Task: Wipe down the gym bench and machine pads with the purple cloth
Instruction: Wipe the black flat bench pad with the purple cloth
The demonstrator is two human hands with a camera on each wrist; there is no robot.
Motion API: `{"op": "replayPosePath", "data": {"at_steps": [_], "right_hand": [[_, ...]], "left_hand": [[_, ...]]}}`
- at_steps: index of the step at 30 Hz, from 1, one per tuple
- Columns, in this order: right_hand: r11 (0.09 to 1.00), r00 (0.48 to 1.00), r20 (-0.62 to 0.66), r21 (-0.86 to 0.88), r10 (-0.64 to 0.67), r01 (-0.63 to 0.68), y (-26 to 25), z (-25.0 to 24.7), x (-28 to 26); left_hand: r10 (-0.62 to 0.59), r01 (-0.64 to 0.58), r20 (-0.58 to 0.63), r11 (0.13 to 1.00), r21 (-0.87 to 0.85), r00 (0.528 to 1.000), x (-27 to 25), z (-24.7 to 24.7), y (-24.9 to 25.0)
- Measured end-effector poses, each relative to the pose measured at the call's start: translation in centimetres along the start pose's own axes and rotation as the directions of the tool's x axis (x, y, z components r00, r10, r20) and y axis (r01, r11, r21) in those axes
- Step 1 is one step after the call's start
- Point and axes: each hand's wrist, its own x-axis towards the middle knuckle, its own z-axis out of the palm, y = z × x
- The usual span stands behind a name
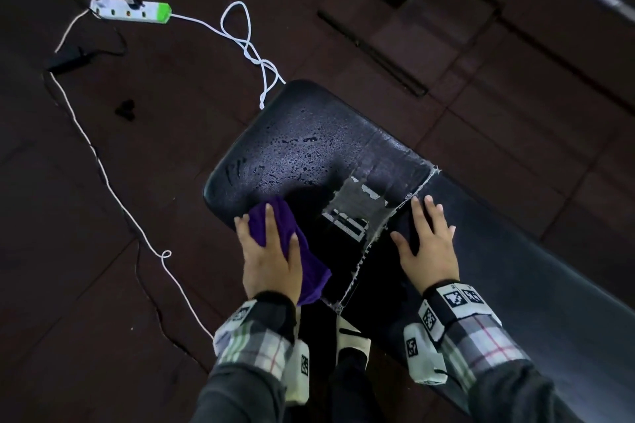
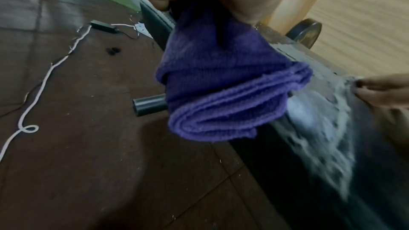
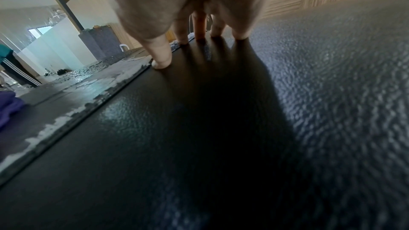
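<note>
Dark tiled floor (image 1: 144, 154) all round, with a black padded gym bench (image 1: 302, 134) running out ahead of both hands. Left hand (image 1: 271, 257) lies on top of the purple cloth (image 1: 271, 227), fingers spread over it and thumb round its left side, holding the folded wad against the bench's near-left edge; left wrist view shows the cloth (image 2: 223, 90) bunched in layers under the palm and hanging over the bench's side edge. Right hand (image 1: 427, 244) lies flat with fingers straight and splayed, holding nothing, pressed on the dark pad just right of the frayed white seam (image 1: 395, 213); right wrist view shows fingertips (image 3: 162, 63) touching the pad surface right at that seam. Between the two hands, a worn patch (image 1: 357, 206) where the black cover has peeled to grey and white. Ahead of the left hand, water droplets (image 1: 302, 148) sit on the bench end. Further ahead and left of the left hand, a white power strip (image 1: 130, 10) with a green end lies on the floor, and a white cable (image 1: 103, 175) runs from it past the left hand's outer side. Checked sleeves (image 1: 481, 336) and tagged wristbands on both wrists.
</note>
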Motion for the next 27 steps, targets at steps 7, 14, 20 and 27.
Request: {"op": "replayPosePath", "data": {"at_steps": [7, 14, 20, 27], "right_hand": [[1.000, 1.000, -0.001, -0.003, 0.000, 0.000, 0.3, 0.1, 0.0], [0.997, 0.999, 0.047, -0.072, 0.004, 0.000, 0.1, -0.3, 0.0], [0.971, 0.995, -0.095, -0.237, -0.040, 0.016, 0.8, -1.0, 1.1], [0.980, 0.995, -0.097, -0.198, -0.012, -0.008, 1.7, -0.4, 1.7]], "left_hand": [[0.205, -0.210, 0.078, 0.975, 0.070, 0.976, 3.5, 0.9, 2.9], [0.404, -0.409, 0.094, 0.911, 0.046, 0.910, -2.4, 2.7, 1.2], [0.375, -0.377, 0.047, 0.926, 0.037, 0.926, -2.3, 2.4, 0.4], [0.187, -0.186, -0.031, 0.981, 0.049, 0.982, 2.7, 3.1, 3.6]]}}
